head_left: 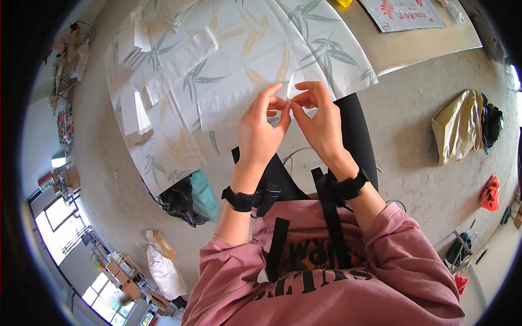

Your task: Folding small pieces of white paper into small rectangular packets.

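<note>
Above the near edge of a table covered with a leaf-patterned cloth (239, 60), my left hand (261, 122) and my right hand (321, 117) meet at the fingertips. Both are closed in a pinch on a thin white piece (290, 87) that stands up between them, seen nearly edge-on; its kind I cannot make out. Just left of my left hand a clear plastic sleeve (220, 111) lies flat on the cloth. Further left lie more clear sleeves (182, 65), a stack of white folded pieces (134, 43) and a second white stack (136, 114).
Beyond the cloth at the far right, a brown board (397, 51) carries a printed silver package (402, 13). A black bag with a teal one (204, 198) hangs below the table's left corner. On the floor to the right are a tan sack (459, 127) and a red bag (490, 193).
</note>
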Demonstrator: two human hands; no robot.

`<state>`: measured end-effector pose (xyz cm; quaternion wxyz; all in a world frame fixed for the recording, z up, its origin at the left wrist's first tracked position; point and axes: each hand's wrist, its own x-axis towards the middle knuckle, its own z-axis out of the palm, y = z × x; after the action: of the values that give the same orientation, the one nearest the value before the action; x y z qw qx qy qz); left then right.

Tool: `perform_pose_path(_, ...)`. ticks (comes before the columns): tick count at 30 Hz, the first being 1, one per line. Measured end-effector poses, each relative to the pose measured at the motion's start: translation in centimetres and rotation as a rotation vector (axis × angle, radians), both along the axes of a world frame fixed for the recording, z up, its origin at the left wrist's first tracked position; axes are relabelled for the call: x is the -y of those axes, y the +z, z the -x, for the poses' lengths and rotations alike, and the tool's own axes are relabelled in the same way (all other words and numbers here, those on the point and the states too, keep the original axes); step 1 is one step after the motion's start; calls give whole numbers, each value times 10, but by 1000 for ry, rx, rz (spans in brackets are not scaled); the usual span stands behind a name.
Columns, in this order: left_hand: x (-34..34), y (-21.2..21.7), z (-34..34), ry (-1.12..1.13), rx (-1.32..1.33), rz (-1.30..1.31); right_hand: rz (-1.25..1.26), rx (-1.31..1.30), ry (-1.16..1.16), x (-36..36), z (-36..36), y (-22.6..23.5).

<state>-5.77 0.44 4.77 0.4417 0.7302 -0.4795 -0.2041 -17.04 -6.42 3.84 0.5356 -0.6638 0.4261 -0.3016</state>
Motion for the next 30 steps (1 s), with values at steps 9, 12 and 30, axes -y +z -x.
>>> perform_pose_path(9, 1, 3, 1, -2, 168, -10, 203, -81, 46, 0, -1, 2)
perform_pose_path(12, 1, 5, 1, 44, -16, -11, 138, -58, 38, 0, -1, 4)
perform_pose_path(30, -1, 3, 1, 31, -136, -9, -166, 46, 11, 3, 5, 5)
